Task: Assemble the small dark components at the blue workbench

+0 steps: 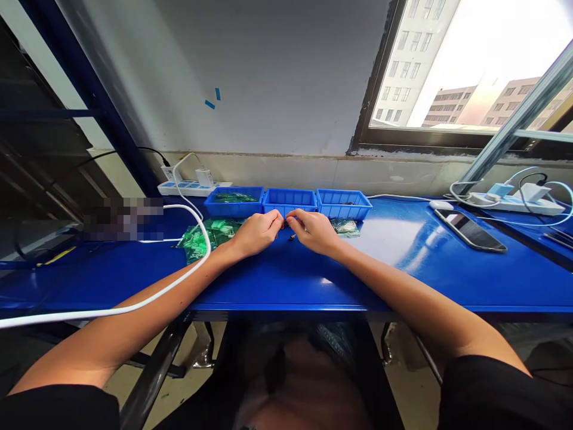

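Observation:
My left hand point(257, 232) and my right hand point(314, 230) meet over the blue table point(403, 263), fingertips pinched together on a small dark part point(285, 224) held between them. Another tiny dark part point(292, 237) lies on the table just below the hands. Three blue bins stand right behind the hands: the left bin point(233, 201) holds green bags, the middle bin point(289, 200) looks empty, and the right bin point(344, 204) holds a few small dark pieces. Green plastic bags point(201, 237) lie under and beside my left wrist.
A white cable point(134, 306) crosses my left forearm. A power strip point(190, 186) sits at the back left, another strip with chargers point(514, 200) at the back right. A phone point(470, 230) lies on the right. A window is above right.

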{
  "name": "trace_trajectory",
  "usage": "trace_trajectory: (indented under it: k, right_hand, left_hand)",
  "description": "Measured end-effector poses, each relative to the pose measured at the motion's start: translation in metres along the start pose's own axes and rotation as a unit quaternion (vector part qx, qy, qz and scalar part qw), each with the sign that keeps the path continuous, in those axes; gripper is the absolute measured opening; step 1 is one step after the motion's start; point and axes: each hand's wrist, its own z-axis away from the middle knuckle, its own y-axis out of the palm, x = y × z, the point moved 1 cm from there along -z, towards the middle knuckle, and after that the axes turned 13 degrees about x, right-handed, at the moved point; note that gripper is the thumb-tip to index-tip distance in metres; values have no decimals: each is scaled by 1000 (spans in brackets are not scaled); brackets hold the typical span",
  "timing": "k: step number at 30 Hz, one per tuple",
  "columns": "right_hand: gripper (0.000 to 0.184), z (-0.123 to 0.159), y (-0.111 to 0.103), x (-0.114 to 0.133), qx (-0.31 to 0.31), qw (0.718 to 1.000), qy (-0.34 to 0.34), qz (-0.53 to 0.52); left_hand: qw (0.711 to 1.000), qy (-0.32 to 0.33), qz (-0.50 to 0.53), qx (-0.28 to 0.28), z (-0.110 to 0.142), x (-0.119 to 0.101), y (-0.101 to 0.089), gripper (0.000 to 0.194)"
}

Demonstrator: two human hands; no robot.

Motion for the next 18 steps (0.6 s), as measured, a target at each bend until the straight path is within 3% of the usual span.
trace_trajectory:
  k: [4, 18]
  right_hand:
    - [28, 0, 1, -1, 11, 1000, 0, 24]
    - [19, 0, 3, -2, -10, 998, -46, -36]
  left_hand:
    - [1000, -3, -4, 2, 1, -1, 0, 26]
    - [998, 16, 51, 15, 1, 0, 0, 29]
